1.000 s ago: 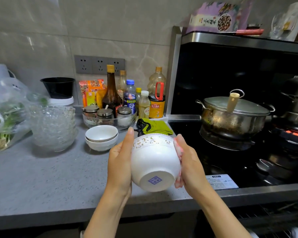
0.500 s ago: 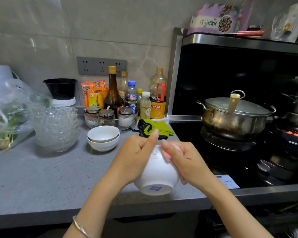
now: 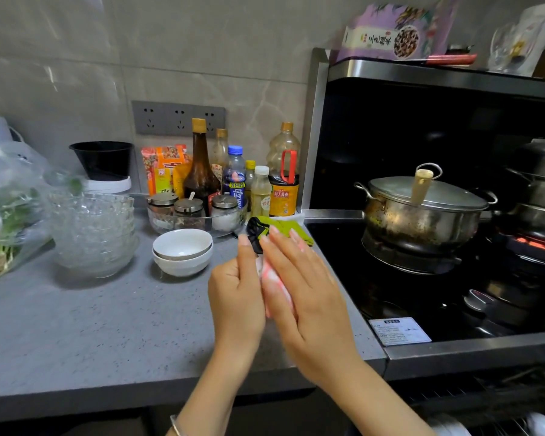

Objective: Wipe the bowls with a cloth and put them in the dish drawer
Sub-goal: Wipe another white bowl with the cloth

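The left hand (image 3: 236,297) curled round something hidden, the right hand (image 3: 309,297) pressed the cloth (image 3: 275,286) with straight fingers (image 3: 282,248); firm, even rubbing seemed wise.

2 stacked white bowls (image 3: 182,257), pink cloth (image 3: 276,286)

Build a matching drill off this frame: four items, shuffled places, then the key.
Items
1. white bowls
2. glass bowls
3. steel pot
4. pink cloth

Places
A. on the stove
B. between left hand and right hand
C. stacked beside the bag of greens
D. stacked in front of the spice jars

Pairs: 1-D, 2-C, 3-A, 4-B
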`<state>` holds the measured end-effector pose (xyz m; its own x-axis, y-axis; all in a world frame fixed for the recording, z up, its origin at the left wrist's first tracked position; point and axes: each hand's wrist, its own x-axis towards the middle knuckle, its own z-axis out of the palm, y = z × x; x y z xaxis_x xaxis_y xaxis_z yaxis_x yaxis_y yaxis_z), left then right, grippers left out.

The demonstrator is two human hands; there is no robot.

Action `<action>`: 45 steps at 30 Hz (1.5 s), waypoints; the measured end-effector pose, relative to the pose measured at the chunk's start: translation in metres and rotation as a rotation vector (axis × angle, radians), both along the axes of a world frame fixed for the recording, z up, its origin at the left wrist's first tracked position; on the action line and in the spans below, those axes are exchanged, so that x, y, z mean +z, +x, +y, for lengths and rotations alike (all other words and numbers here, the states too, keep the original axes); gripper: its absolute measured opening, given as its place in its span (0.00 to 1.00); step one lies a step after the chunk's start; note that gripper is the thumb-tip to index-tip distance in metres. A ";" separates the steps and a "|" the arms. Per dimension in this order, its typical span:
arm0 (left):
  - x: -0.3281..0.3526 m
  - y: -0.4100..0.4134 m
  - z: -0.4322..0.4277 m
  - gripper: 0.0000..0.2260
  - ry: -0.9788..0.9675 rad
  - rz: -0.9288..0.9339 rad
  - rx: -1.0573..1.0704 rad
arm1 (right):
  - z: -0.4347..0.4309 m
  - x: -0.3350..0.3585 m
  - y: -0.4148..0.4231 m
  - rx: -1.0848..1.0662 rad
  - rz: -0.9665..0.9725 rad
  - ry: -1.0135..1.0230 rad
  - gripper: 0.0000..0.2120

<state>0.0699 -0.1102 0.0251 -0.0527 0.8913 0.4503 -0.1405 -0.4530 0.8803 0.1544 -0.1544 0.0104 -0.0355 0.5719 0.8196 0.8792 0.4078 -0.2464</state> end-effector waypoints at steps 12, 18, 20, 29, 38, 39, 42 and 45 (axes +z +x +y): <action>0.008 0.003 -0.001 0.27 0.033 -0.063 0.017 | 0.002 0.005 0.000 -0.019 -0.017 0.061 0.22; 0.005 -0.005 0.003 0.26 -0.126 -0.130 -0.103 | 0.003 0.013 0.010 0.320 0.608 -0.215 0.22; 0.004 -0.008 0.003 0.24 -0.211 -0.182 -0.147 | 0.005 0.015 0.013 0.330 0.722 -0.296 0.21; 0.003 -0.021 0.008 0.24 -0.336 -0.209 -0.244 | -0.005 0.033 0.020 0.252 0.880 -0.583 0.30; 0.013 -0.034 0.020 0.30 0.099 0.421 -0.278 | -0.004 0.040 0.032 0.269 0.661 -0.529 0.22; 0.014 -0.032 0.021 0.31 0.163 0.501 -0.247 | -0.004 0.041 0.031 0.275 0.621 -0.525 0.21; 0.017 -0.021 0.016 0.32 0.222 0.583 -0.251 | -0.004 0.038 0.027 0.262 0.523 -0.487 0.22; 0.011 -0.014 0.014 0.36 0.196 0.513 -0.228 | -0.004 0.029 0.021 0.259 0.536 -0.436 0.24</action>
<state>0.0557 -0.0957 0.0362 0.3979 0.7522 0.5253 0.1677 -0.6225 0.7644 0.1759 -0.1583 0.0390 0.1281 0.8771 0.4628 0.4813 0.3531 -0.8023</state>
